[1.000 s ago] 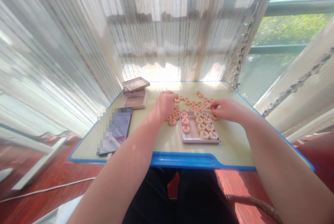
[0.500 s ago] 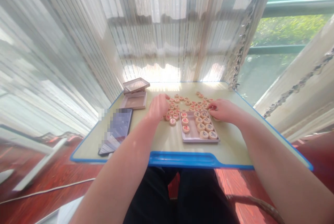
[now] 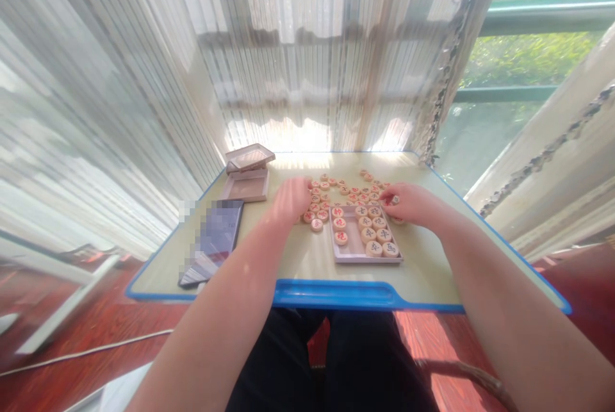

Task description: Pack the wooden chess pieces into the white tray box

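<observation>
A shallow grey tray [image 3: 353, 252] lies on the pale table [image 3: 298, 258] and holds several round wooden chess pieces [image 3: 369, 235] with red or dark characters. More loose pieces [image 3: 346, 189] are scattered behind and left of the tray. My left hand [image 3: 289, 200] rests with curled fingers on the loose pieces left of the tray. My right hand [image 3: 408, 202] sits at the tray's far right corner, fingers pinched on a piece [image 3: 394, 199].
Two shallow box halves [image 3: 248, 172] are stacked at the far left of the table. A dark phone-like slab [image 3: 211, 242] lies at the left. The table has a blue rim [image 3: 336, 293]. Curtains and a window close off the far side.
My left hand has drawn back a little from the far pieces toward the ones left of the tray. My right hand has stayed near the tray's far right corner.
</observation>
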A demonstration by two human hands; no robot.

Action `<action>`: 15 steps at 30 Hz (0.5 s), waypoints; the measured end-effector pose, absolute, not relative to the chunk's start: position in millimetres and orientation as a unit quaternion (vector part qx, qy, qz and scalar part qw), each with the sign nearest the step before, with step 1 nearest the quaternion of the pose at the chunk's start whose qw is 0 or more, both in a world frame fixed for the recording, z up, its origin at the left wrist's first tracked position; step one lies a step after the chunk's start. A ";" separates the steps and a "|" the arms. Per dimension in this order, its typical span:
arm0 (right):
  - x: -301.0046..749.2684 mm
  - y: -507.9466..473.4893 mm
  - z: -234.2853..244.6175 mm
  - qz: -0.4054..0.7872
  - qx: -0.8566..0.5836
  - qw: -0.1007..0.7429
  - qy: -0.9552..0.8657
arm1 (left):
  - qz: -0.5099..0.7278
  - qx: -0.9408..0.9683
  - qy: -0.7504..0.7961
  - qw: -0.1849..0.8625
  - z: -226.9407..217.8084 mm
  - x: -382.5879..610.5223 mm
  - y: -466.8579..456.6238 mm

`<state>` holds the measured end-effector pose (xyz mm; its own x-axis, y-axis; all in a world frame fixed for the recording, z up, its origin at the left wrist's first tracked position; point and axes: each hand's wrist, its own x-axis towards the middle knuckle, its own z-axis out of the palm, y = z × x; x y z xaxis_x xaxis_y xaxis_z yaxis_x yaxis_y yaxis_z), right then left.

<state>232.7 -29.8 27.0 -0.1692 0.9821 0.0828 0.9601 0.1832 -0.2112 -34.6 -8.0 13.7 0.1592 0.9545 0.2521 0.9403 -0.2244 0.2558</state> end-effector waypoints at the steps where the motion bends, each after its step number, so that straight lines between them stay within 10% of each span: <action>1: 233.5 -29.5 26.6 0.058 -0.638 0.105 -0.760 | 0.183 0.762 0.621 0.019 13.1 -34.2 -7.8; 15: 234.1 -34.7 33.7 0.092 -0.665 0.111 -0.732 | 0.174 0.779 0.602 0.036 15.9 -26.6 -12.5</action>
<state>234.1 -34.7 33.7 -0.0899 0.9952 0.0389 0.9544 0.0972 -0.2824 -26.6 -12.5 15.9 0.2151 0.9495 0.2286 0.9247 -0.2733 0.2650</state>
